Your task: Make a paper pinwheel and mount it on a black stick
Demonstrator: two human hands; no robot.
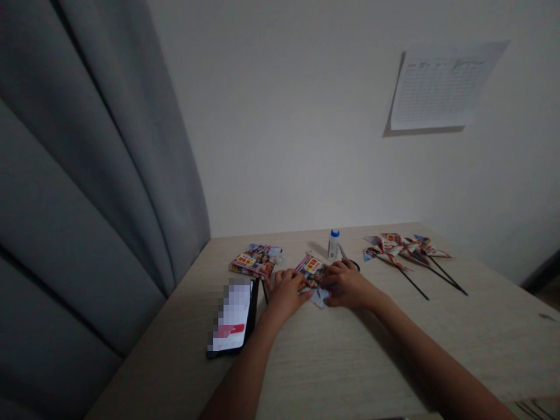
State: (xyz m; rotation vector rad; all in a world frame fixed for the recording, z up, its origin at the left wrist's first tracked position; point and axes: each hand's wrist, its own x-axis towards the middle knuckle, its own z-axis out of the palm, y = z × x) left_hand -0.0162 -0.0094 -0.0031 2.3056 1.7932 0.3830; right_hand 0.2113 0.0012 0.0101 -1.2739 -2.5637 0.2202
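A colourful printed paper sheet lies on the table between my two hands, with a pale piece at its near corner. My left hand holds its left side, fingers bent and thumb towards the near corner. On the opposite side my right hand grips the paper with curled fingers. Both hands hide parts of the sheet. Just beyond the right hand, partly covered by it, is a dark-handled pair of scissors. Behind them a white glue bottle with a blue cap stands upright.
A stack of printed paper sheets lies at the back left. Nearer, a lit phone lies beside my left forearm, and a thin dark stick shows next to it. Several paper pinwheels on black sticks lie at the right.
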